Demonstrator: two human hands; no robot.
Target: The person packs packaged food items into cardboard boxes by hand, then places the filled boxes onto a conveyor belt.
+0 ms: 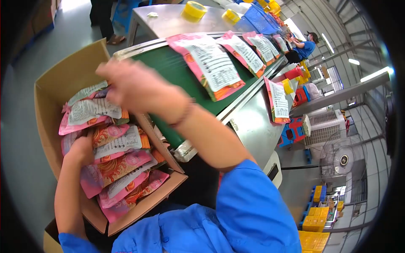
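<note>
Blue sleeve (pixel 249 211): lower centre of the frame, nearest the camera.
Left hand (pixel 80 148): left of centre, fingers pressed in among the pink and orange printed snack pouches (pixel 118 168) – grip hidden, cannot tell.
Right hand (pixel 133 84): upper centre-left, blurred, fingers curled on the top pouch (pixel 90 110).
Open brown cardboard box (pixel 63 80): left side, holding the stacked pouches.
Green conveyor belt (pixel 168 67): upper centre – more pouches lying flat.

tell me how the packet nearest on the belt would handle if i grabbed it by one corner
The packet looks flat and thin, so it would probably flop and feel light. Its glossy film suggests a slippery grip. It overhangs the belt edge, so a push would likely slide it off.
</note>
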